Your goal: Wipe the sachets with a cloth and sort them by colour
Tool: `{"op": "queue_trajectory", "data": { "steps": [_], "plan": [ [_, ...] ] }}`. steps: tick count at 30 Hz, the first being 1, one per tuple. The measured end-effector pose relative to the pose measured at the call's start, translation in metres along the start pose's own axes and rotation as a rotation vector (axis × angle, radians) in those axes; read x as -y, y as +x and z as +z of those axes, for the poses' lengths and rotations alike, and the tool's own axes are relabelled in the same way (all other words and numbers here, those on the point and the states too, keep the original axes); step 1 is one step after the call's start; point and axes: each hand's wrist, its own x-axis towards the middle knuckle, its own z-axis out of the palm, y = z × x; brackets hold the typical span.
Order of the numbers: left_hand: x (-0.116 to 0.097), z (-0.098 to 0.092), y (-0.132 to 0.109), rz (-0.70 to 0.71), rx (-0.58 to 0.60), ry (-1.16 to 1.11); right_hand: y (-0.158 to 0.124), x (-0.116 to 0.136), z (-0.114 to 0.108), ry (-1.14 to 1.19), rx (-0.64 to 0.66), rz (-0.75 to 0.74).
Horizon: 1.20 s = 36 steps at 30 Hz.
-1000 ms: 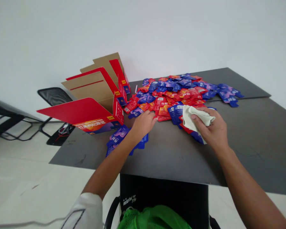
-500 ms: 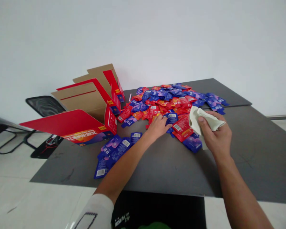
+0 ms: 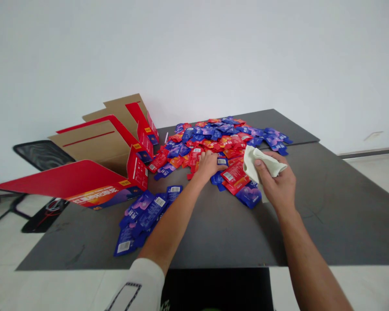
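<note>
A heap of red and blue sachets (image 3: 220, 138) covers the far middle of the dark table (image 3: 327, 216). My left hand (image 3: 210, 164) rests on the heap's near edge, fingers curled onto a blue sachet (image 3: 222, 161). My right hand (image 3: 275, 181) grips a pale folded cloth (image 3: 257, 162) just right of it, above a red sachet (image 3: 232, 175) and a blue one (image 3: 249, 195). A separate row of blue sachets (image 3: 142, 211) lies at the near left.
An open red-and-brown cardboard box (image 3: 100, 164) lies on its side at the table's left, flaps spread. A black mesh chair (image 3: 40, 153) stands behind it by the white wall. Something black (image 3: 220, 287) sits below the table's near edge.
The view shifted down and left. My left hand moved from the heap's left edge in toward its middle; my right hand kept the cloth and stayed close by.
</note>
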Motion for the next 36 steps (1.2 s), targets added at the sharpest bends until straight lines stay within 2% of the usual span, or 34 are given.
{"op": "queue_trajectory", "data": {
  "steps": [5,10,14,18,20,22,24,25,28,31,36],
  "plan": [
    [0.008,-0.005,0.008,0.0,0.042,-0.135,0.001,0.001,-0.001,0.002,0.008,-0.011],
    [0.014,-0.016,0.003,0.01,0.075,-0.355,0.002,0.001,-0.001,0.004,-0.004,-0.03],
    [0.022,-0.029,-0.001,0.032,0.017,-0.507,0.001,0.0,-0.001,0.003,-0.009,-0.017],
    [0.022,-0.056,-0.016,0.093,-0.105,-0.601,0.0,-0.001,-0.001,0.018,-0.022,-0.007],
    [0.017,-0.071,-0.037,0.225,-0.182,-0.601,0.0,0.0,-0.001,0.013,-0.024,-0.008],
    [0.011,-0.083,-0.069,0.392,-0.219,-0.491,0.0,0.001,-0.001,0.006,-0.018,-0.004],
    [0.004,-0.086,-0.108,0.583,-0.166,-0.283,0.0,0.001,-0.001,-0.002,-0.007,0.001],
    [0.001,-0.084,-0.129,0.684,-0.103,-0.15,0.0,0.002,-0.002,-0.007,-0.003,0.002],
    [-0.008,-0.069,-0.186,0.869,0.024,0.257,-0.001,0.003,-0.001,-0.015,0.008,0.0],
    [-0.014,-0.053,-0.222,0.9,0.109,0.374,-0.002,0.005,0.0,0.001,0.007,-0.005],
    [-0.017,-0.047,-0.244,0.794,0.177,0.357,-0.004,0.008,0.004,-0.024,0.07,-0.022]
  ]
}}
